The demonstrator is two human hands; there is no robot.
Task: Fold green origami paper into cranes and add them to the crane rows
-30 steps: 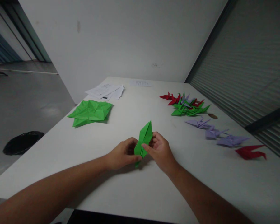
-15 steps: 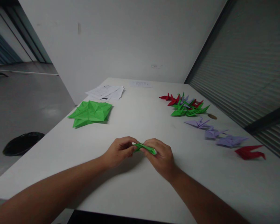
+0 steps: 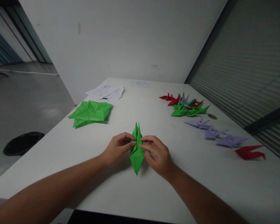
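A folded green origami paper (image 3: 137, 157), long and diamond-shaped, is held between my two hands above the table. Two narrow points stick up at its far end, and one broad point faces me. My left hand (image 3: 118, 148) pinches its left edge between thumb and fingers. On the opposite edge, the fingers of my right hand (image 3: 159, 155) grip the paper near its middle, with the thumb lower down.
Creased green sheets (image 3: 91, 111) lie on the white table (image 3: 140, 199) at left, before printed papers (image 3: 106, 92). At right are a pile of folded cranes (image 3: 189, 107), several purple cranes (image 3: 231, 141), a red crane (image 3: 249, 152) and a brown disc (image 3: 212, 116). A black-lined bin (image 3: 23, 143) stands below left.
The green paper has turned from lying edge-on and sideways between my fingers to pointing away from me, its broad face showing. My hands have shifted their grip to its two sides.
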